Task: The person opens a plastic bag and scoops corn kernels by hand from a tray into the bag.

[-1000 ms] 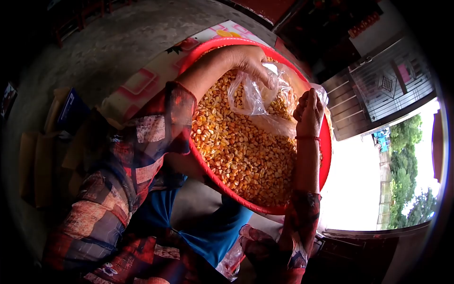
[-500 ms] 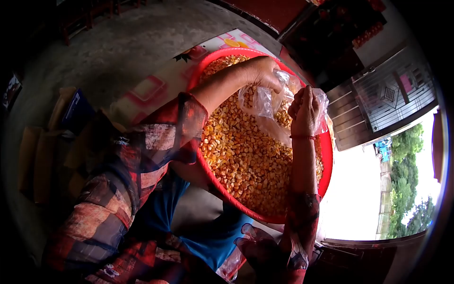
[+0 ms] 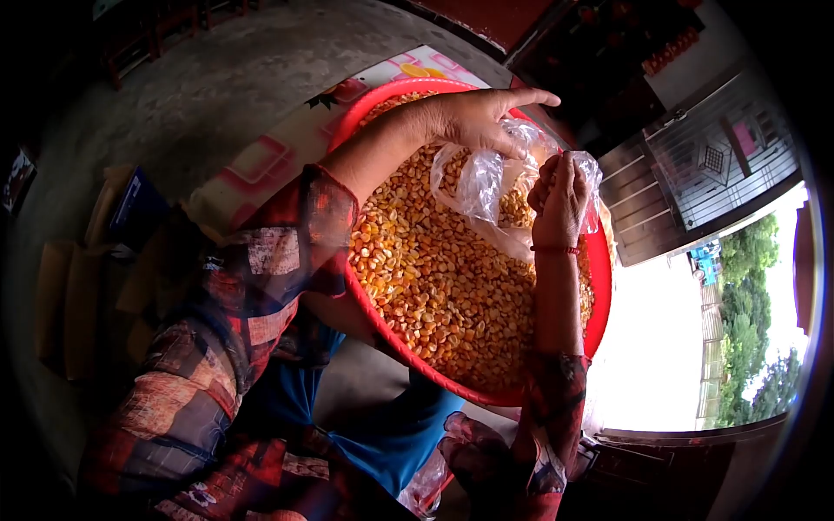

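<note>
A red plastic basin [image 3: 601, 300] full of yellow-orange corn kernels [image 3: 434, 278] sits in front of me. Over the kernels, a clear plastic bag [image 3: 478, 195] hangs with its mouth spread and some kernels showing through the film. My right hand [image 3: 560, 195], with a red string on its wrist, is closed in a fist on the bag's right edge. Above the bag's far side is my left hand [image 3: 478, 120], its index finger stretched out and its thumb apart, close to the film. Its other fingers are partly hidden.
Under the basin is a table with a pink-and-white patterned top [image 3: 261, 165]. Cardboard boxes [image 3: 65, 295] stand on the floor at left. To the right are a metal gate [image 3: 712, 165] and a bright doorway. Another clear plastic bag [image 3: 426, 482] lies low by my legs.
My left hand has let go of the bag's edge and risen slightly, its fingers spreading. My right hand keeps its grip on the bag in nearly the same spot.
</note>
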Tool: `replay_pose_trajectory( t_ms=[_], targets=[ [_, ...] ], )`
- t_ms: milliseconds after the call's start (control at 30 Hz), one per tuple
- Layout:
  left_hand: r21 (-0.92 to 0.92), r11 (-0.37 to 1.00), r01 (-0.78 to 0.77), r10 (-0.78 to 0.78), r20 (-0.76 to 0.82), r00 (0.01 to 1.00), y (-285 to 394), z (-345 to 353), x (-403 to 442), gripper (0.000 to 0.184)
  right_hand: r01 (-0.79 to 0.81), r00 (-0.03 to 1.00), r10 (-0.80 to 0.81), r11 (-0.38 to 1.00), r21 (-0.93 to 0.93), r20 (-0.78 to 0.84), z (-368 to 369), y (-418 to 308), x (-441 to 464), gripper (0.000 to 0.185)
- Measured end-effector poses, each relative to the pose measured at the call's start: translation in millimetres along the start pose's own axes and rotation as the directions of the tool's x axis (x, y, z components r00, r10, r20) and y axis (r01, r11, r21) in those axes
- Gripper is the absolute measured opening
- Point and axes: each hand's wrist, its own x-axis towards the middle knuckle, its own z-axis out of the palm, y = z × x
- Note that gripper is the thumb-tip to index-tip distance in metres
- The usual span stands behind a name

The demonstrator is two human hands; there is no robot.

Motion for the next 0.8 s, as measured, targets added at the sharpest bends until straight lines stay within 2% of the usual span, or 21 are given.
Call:
replay_pose_trajectory(
  t_ms=[67, 100, 133, 200, 233, 267, 333, 467, 533, 600, 700, 800],
  targets=[
    [-0.154, 0.987, -0.047, 0.075, 0.183, 0.98, 11, 1, 0, 0.051, 0.004, 1.0, -0.004, 1.0, -0.007, 0.005, 2, 0, 0, 0.031],
    [-0.213, 0.977, 0.012, 0.033, 0.204, 0.979, 16, 2, -1, 0.036, -0.009, 0.999, 0.008, 1.0, -0.023, -0.033, 4, 0, 0, 0.031],
    [-0.214, 0.977, 0.012, 0.033, 0.204, 0.978, 11, 0, 0, 0.036, -0.022, 0.997, 0.019, 0.999, -0.038, -0.073, 5, 0, -1, 0.031],
    [-0.079, 0.975, 0.206, -0.184, 0.223, 0.957, 5, -4, 0, 0.025, 0.004, 1.0, -0.004, 1.0, -0.023, -0.017, 2, 2, -1, 0.031],
    [-0.015, 0.985, 0.17, -0.166, 0.165, 0.972, 6, -2, -3, 0.021, 0.003, 1.0, -0.004, 1.0, -0.029, -0.009, 4, 1, -2, 0.031],
    [0.149, 0.96, 0.236, -0.253, 0.109, 0.961, 4, -2, -5, 0.021, 0.003, 1.0, -0.003, 0.999, -0.034, -0.001, 5, 1, -2, 0.031],
    [0.325, 0.92, 0.218, -0.272, 0.129, 0.954, 0, -3, -6, 0.024, -0.011, 1.0, 0.012, 1.0, -0.029, 0.011, 3, 3, -1, 0.032],
    [0.276, 0.929, 0.246, -0.283, 0.101, 0.954, 1, 3, -5, 0.03, -0.054, 0.999, 0.054, 0.998, -0.026, 0.003, 7, 4, -2, 0.03],
    [0.269, 0.93, 0.251, -0.28, 0.075, 0.957, 0, 6, -4, 0.027, 0.074, 0.992, -0.055, 0.984, -0.164, 0.117, 8, 7, 1, 0.028],
    [0.273, 0.947, 0.171, -0.182, 0.016, 0.983, -8, 5, -4, 0.023, 0.061, 0.991, -0.036, 0.978, -0.199, 0.13, 8, 9, 0, 0.027],
    [0.26, 0.955, 0.139, -0.14, -0.015, 0.99, -15, 5, -2, 0.024, 0.041, 0.983, 0.02, 0.945, -0.325, 0.184, 8, 9, -1, 0.03],
    [0.268, 0.955, 0.13, -0.113, -0.076, 0.991, -15, 6, -2, 0.026, 0.087, 0.982, -0.015, 0.921, -0.38, 0.189, 8, 2, -5, 0.034]
  ],
)
